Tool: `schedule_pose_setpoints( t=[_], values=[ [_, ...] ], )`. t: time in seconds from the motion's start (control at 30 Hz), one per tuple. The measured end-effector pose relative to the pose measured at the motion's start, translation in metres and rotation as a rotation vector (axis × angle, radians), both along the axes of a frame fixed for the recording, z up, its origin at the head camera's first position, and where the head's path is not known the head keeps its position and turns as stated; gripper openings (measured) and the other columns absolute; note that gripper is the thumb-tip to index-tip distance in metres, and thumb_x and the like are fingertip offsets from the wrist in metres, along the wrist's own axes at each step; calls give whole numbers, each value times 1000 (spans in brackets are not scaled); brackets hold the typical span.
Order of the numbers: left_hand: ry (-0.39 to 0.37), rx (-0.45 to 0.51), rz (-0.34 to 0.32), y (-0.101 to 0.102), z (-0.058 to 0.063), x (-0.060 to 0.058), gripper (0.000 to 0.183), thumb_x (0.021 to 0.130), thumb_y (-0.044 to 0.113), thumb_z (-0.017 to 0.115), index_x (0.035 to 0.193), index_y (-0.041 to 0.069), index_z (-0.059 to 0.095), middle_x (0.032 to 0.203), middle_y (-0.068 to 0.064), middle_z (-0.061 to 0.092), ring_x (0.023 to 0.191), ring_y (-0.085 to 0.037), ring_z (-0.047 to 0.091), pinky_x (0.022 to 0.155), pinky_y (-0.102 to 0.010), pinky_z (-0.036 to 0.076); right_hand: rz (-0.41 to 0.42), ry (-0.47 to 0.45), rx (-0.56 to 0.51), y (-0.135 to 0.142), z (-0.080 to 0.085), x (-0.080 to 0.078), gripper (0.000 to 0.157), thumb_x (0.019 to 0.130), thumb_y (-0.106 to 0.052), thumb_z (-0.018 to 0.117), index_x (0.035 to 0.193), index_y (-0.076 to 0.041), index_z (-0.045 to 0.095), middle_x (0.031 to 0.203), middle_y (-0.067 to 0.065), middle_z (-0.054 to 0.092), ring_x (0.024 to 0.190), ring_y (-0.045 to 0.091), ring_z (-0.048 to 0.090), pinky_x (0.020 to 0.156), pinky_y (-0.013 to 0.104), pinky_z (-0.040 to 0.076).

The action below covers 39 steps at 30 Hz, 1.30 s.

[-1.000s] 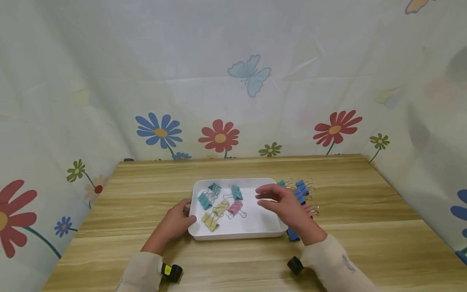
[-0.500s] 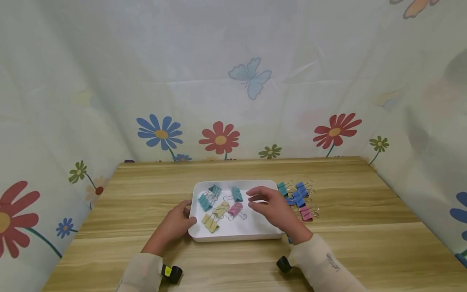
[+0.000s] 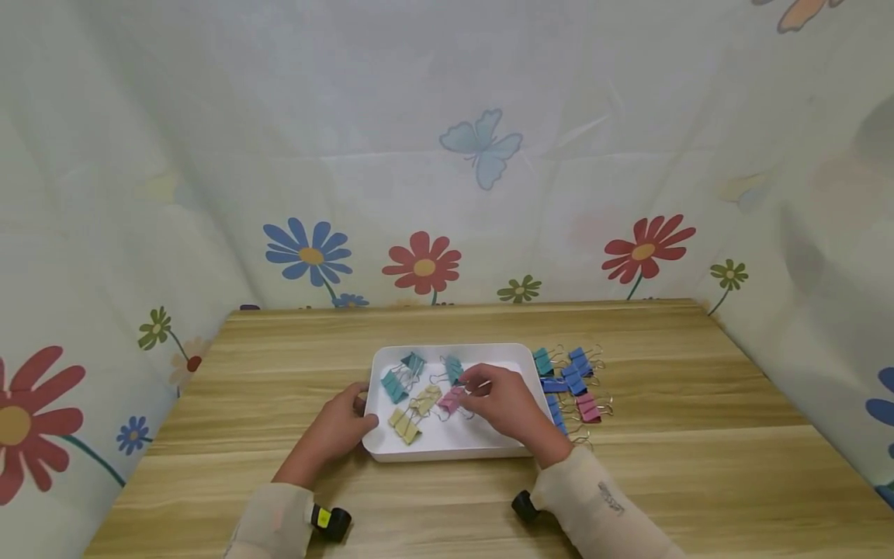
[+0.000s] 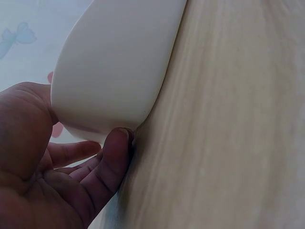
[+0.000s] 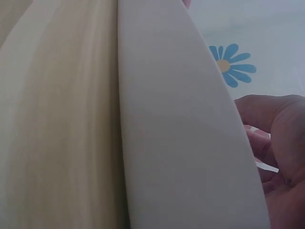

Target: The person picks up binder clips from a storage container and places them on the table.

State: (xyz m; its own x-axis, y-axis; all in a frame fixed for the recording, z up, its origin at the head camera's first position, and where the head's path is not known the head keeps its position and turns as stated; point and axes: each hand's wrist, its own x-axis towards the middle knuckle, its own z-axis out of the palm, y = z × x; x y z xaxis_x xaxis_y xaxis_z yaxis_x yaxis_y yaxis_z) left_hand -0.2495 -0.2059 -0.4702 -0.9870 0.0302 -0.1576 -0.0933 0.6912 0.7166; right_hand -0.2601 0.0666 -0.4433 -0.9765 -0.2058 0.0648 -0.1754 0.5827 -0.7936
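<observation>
A white tray holds several binder clips. My left hand grips its left end, thumb at the rim and fingers bent against the wall, as the left wrist view shows. My right hand reaches over the tray, index finger and thumb parted, their tips right at a pink binder clip. Just behind those fingers is a teal binder clip, partly covered. Two yellow clips, one a yellow binder clip, lie left of the pink one. In the right wrist view the tray wall hides the fingertips.
More binder clips lie on the wooden table right of the tray: a teal clip, several blue ones such as a blue clip, and a pink clip. A flowered curtain hangs behind the table.
My right hand has moved left and lower across the tray to the pink clip, uncovering clips on the table at right. My left hand stays on the tray.
</observation>
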Motion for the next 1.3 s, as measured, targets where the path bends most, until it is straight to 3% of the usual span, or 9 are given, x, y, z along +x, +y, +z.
schedule_pose_setpoints(
  t=[0.27, 0.63, 1.3],
  values=[
    [5, -4, -6, 2, 2, 2, 60, 85, 18, 63, 140, 5, 44, 109, -13, 65, 87, -20, 59, 79, -38, 52, 1, 37, 104, -6, -1, -1, 16, 83, -23, 75, 95, -13, 72, 85, -3, 67, 79, 13, 59, 69, 27, 50],
    [5, 3, 1, 3, 3, 2, 60, 85, 19, 63, 141, 5, 44, 110, -13, 64, 87, -20, 59, 77, -36, 52, -18, -24, 164, -4, 1, -4, 10, 83, -22, 72, 89, -14, 75, 87, -2, 69, 79, 15, 57, 73, 30, 50],
    [-3, 3, 15, 2, 1, 2, 61, 85, 18, 62, 141, 5, 43, 113, -15, 64, 89, -21, 59, 78, -37, 52, 6, -44, 141, 4, 2, -5, 5, 83, -17, 72, 85, -14, 76, 86, -4, 71, 79, 15, 57, 70, 29, 47]
  ],
)
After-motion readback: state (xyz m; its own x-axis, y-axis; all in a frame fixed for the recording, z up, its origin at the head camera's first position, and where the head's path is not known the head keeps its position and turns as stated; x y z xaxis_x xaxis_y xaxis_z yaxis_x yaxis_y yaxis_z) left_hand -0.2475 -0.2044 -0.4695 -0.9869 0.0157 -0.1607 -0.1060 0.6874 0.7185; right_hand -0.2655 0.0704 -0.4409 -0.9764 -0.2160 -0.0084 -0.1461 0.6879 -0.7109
